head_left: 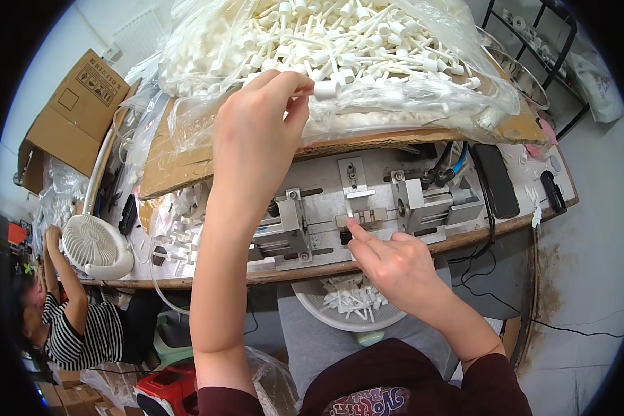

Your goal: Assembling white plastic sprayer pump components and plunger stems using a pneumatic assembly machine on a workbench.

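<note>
White plastic dropper cap sits pinched in left hand fingertips above the clear bag of caps. Right hand, fingers narrowed, presses the metal fixture. Brown labelled carton stands left.

a brown cardboard box with a dark printed label stands open at the far left, beside the tabletop. a clear plastic bag of white parts lies on flattened cardboard at the tabletop's rear. small brown boxes sit at lower left.
</note>
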Available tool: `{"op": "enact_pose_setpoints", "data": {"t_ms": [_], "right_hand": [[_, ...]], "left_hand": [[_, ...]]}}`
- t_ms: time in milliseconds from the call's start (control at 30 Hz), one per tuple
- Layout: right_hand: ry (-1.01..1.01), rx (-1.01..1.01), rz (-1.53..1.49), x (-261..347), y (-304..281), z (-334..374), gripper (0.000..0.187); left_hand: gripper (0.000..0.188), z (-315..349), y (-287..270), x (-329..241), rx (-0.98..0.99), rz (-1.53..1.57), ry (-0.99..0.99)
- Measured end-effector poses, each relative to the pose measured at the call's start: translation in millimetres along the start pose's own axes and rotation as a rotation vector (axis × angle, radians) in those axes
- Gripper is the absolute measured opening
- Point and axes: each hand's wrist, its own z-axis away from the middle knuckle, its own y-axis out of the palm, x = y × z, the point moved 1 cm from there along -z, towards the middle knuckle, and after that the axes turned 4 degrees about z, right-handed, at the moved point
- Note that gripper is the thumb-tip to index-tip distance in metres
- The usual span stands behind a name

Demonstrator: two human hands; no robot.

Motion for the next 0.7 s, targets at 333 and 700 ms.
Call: {"op": "enact_pose_setpoints", "data": {"t_ms": [333,700], "right_hand": [[0.106,-0.133,-0.344,-32.5,-53.2,-44.6,0.022],[0.271,0.408,0.083,-154.3,-86.8,-197.6,0.055]], "left_hand": [[0.034,75.7,-26.4,-44.1,0.030,0.102,0.063],[0.033,158.8,9.2,-54.5,0.213,0.059,0.024]]}}
